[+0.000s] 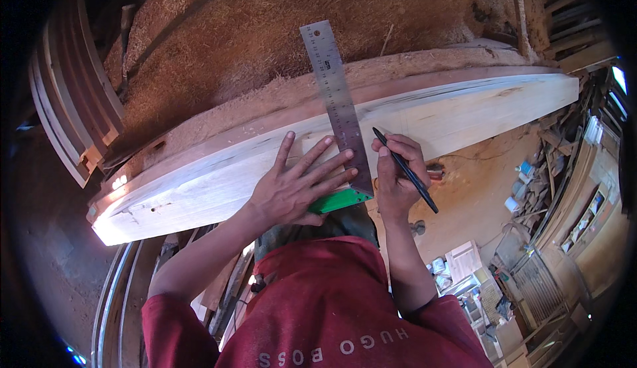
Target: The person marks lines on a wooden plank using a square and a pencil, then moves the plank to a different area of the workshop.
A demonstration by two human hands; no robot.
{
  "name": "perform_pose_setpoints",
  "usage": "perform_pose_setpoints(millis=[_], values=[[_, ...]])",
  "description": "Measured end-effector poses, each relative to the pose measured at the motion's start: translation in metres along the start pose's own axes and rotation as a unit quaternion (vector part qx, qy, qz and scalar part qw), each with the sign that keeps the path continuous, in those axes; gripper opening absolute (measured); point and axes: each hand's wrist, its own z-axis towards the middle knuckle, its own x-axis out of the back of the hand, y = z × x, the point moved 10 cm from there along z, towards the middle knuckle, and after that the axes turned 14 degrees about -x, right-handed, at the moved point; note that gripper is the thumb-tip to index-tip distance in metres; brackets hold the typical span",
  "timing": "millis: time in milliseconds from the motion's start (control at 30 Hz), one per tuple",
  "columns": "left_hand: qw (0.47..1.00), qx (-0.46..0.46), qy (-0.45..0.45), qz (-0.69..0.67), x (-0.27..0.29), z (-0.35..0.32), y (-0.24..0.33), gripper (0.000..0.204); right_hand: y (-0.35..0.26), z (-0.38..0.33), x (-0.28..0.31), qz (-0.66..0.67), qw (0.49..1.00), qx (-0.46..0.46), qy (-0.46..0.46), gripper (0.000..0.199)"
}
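A long pale wooden board (pixel 458 116) lies crosswise in front of me. Across it rests a try square with a metal ruled blade (pixel 333 79) and a green stock (pixel 340 200) set along the board's near edge. My left hand (pixel 298 176) lies spread over the board, its fingertips on the blade and its thumb by the stock. To the right of the blade, my right hand (pixel 403 176) grips a black pen (pixel 413 177) between thumb and fingers. The pen slants, its upper end close to the blade; I cannot tell whether it touches the wood.
Sawdust (pixel 232 36) covers the ground beyond the board. Stacked planks (pixel 76 96) stand at the far left. More lengths of timber (pixel 119 302) lie at the near left. On the right are scrap wood pieces (pixel 551 162) and a cluttered heap of boards and containers (pixel 464 268).
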Motion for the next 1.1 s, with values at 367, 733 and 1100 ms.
perform_pose_setpoints(millis=[367,733,1100], values=[[1.000,-0.009,-0.005,0.005,-0.002,0.001,0.000,0.124,0.013,-0.001,-0.002,-0.035,0.999,0.018,0.005,0.015],[0.999,-0.009,0.029,-0.015,0.000,0.002,0.000,0.130,0.008,0.000,-0.001,-0.088,0.995,0.033,0.035,0.017],[0.999,0.001,-0.012,0.033,-0.003,0.003,0.000,0.124,-0.006,0.002,-0.007,-0.127,0.990,0.059,0.022,0.016]])
